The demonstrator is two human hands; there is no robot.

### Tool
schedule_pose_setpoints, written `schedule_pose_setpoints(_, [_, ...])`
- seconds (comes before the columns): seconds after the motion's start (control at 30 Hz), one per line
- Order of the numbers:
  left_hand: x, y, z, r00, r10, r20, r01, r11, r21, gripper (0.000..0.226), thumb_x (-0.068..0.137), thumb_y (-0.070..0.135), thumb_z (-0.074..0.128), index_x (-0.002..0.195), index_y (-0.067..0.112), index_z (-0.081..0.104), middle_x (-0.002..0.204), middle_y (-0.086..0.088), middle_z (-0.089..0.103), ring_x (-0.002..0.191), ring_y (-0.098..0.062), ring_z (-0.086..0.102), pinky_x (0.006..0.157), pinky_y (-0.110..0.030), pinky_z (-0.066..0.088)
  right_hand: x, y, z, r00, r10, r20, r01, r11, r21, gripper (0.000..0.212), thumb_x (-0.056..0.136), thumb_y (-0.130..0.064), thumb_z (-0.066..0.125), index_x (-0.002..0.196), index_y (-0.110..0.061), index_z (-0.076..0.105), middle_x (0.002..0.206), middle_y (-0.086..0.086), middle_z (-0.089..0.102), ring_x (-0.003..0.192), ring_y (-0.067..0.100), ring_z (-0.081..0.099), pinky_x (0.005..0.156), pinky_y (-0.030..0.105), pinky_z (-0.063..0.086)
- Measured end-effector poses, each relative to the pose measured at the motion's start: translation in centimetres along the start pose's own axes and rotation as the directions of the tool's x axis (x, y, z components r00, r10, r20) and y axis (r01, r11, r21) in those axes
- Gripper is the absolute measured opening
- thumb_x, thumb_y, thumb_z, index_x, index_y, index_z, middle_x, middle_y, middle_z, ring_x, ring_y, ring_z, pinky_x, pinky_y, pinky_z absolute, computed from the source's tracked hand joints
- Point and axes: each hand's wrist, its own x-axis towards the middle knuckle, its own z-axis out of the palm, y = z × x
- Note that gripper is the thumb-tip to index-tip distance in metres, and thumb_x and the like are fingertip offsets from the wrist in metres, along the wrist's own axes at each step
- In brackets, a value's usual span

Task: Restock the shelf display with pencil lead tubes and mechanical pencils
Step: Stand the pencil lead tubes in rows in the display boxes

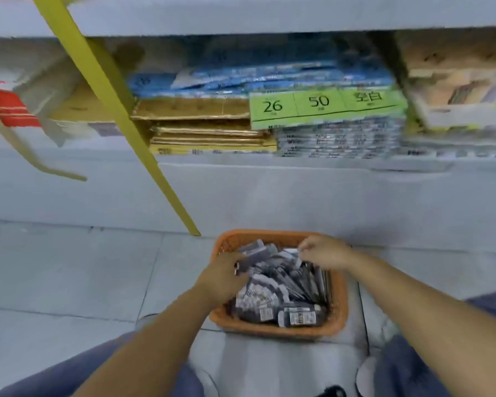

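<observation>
The person crouches low, knees in blue cloth at the bottom corners of the view, both forearms reaching forward and down. This posture suits stock that sits on the floor.

The basket, orange and mesh-walled, stands on the tiles between the knees, probably so either hand can dip in without shifting. It is heaped with dark packs bearing pale labels. These are likely the lead tubes, though blur hides the print. I see no loose pencils that I could name with confidence.

The left hand is at the basket's far-left corner, fingers curled round a bundle of the dark packs lifted just above the heap. Gathering several at once would save trips to the shelf. The right hand hovers over the far rim, fingers bunched near a pale pack edge. I cannot tell whether it pinches that edge or holds nothing.

Beyond the basket rises the pale shelf base, with a yellow strip leaning from the floor up to the left. On the board above lie gold stacks at the front edge, blue stacks behind them, and a green label reading 26 and 50 hanging over grey packets to the right.

The task looks early: the basket is full, and nothing from it is on the shelf yet.
</observation>
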Motion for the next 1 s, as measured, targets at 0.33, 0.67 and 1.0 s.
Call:
schedule_pose_setpoints(0.33, [4.1,-5.7,10.5,0.96,-0.279,0.029,0.28,0.952,-0.122,0.076,0.088,0.038,0.074,0.151,0.015,0.038,0.15,-0.008,0.041,0.133,-0.022,0.046,0.109,-0.03,0.035,4.5,7.9,11.0,0.958,0.209,-0.196,-0.198,0.977,0.072,0.057,0.085,-0.031,0.071,0.135,-0.018,0.048,0.136,0.007,0.048,0.124,0.023,0.047,0.104,0.034,0.039])
schedule_pose_setpoints(0.67, [5.4,-6.3,12.4,0.944,-0.325,-0.051,0.309,0.93,-0.2,0.061,0.081,0.031,0.083,0.133,0.011,0.058,0.131,-0.002,0.048,0.115,-0.02,0.056,0.104,-0.031,0.045,5.9,7.3,13.8,0.933,0.177,-0.314,-0.161,0.984,0.077,0.055,0.083,-0.023,0.073,0.133,-0.022,0.05,0.142,0.004,0.037,0.133,0.025,0.036,0.115,0.036,0.028])
schedule_pose_setpoints(1.0, [4.5,-7.4,13.0,0.939,-0.343,0.014,0.311,0.833,-0.457,0.03,0.089,0.025,0.074,0.11,0.025,0.053,0.109,0.002,0.071,0.095,-0.017,0.07,0.081,-0.041,0.06,5.3,8.3,12.8,0.95,0.213,-0.23,-0.188,0.974,0.125,0.055,0.077,-0.022,0.079,0.127,-0.019,0.057,0.128,0.006,0.052,0.122,0.025,0.048,0.103,0.033,0.037])
